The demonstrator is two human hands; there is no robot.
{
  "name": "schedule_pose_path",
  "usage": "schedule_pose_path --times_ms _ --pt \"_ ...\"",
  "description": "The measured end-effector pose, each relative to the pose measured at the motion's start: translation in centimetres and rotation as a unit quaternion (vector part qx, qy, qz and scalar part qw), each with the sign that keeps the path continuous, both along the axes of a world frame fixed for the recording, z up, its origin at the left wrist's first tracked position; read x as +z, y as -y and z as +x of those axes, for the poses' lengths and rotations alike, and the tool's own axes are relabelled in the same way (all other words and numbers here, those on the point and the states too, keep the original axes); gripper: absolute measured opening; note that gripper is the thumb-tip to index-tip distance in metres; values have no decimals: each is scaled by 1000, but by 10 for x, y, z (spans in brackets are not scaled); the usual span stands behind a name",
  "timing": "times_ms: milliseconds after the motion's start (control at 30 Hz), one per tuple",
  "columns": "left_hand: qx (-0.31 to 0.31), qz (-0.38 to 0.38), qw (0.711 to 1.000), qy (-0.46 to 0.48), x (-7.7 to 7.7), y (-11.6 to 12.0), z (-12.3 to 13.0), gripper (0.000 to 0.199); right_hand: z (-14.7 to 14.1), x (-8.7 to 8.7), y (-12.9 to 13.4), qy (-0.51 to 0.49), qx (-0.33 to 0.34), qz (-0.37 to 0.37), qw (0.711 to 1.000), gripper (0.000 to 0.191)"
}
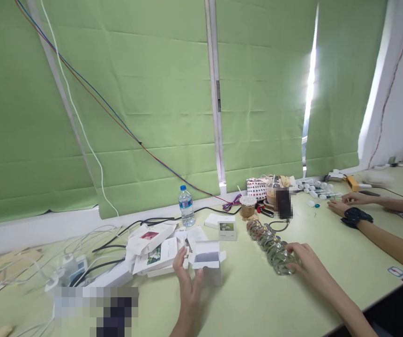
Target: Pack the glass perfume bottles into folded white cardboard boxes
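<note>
An opened white box (pixel 211 274) stands upright on the table with its flaps spread. My left hand (pixel 188 283) is at its left side, fingers and thumb apart; the thumb overlaps the box's near left edge, and I cannot tell whether it touches. A row of overlapping clear, round, shiny pieces (pixel 270 245) with green in them runs diagonally across the table. At its near end, my right hand (pixel 305 262) has thumb and fingers around the last clear round piece (pixel 283 267). Behind the opened box stands a small closed white box (pixel 227 229) with a flower picture.
Flattened white cartons (pixel 157 252) are piled left, near cables and a power strip (pixel 108 280). A water bottle (pixel 186 207) and a drink cup (pixel 248 207) stand at the back. At right, another person's hands (pixel 345 206) are near small white-and-teal parts (pixel 316 189).
</note>
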State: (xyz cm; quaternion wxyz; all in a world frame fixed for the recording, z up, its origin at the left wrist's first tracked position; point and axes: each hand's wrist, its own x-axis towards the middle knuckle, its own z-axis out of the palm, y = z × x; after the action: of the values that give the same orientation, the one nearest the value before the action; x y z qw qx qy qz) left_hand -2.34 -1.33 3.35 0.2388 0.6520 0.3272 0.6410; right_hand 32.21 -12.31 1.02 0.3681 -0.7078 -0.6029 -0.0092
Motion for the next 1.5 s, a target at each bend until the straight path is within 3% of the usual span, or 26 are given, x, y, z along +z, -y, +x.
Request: schedule_pose_path --times_ms 133,267,333,400,500,667,833,1200,1500 --pt "59 197 977 -58 -10 3 -9 54 5 5 11 21 28 -26 999 14" --pt "20 375 922 -96 -24 24 4 49 9 10 29 34 32 -44 998 15" --pt "-48 408 887 -212 -25 37 21 46 9 12 37 36 27 -48 998 17" --pt "-141 385 866 -288 -22 47 43 42 8 14 41 38 22 -46 998 19" --pt "-207 236 882 -352 -17 50 81 42 5 16 44 38 17 -47 998 18" --pt "-180 -10 941 -288 -18 32 141 38 1 18 43 40 6 -45 998 19" --pt "-178 -58 950 -248 -18 21 169 30 1 14 44 46 -4 -28 999 18" --pt "-222 -76 936 -262 -17 21 171 23 -2 12 44 46 -8 -4 999 20" --pt "-235 -116 923 -282 -16 43 102 22 -6 10 29 67 -7 8 998 23"
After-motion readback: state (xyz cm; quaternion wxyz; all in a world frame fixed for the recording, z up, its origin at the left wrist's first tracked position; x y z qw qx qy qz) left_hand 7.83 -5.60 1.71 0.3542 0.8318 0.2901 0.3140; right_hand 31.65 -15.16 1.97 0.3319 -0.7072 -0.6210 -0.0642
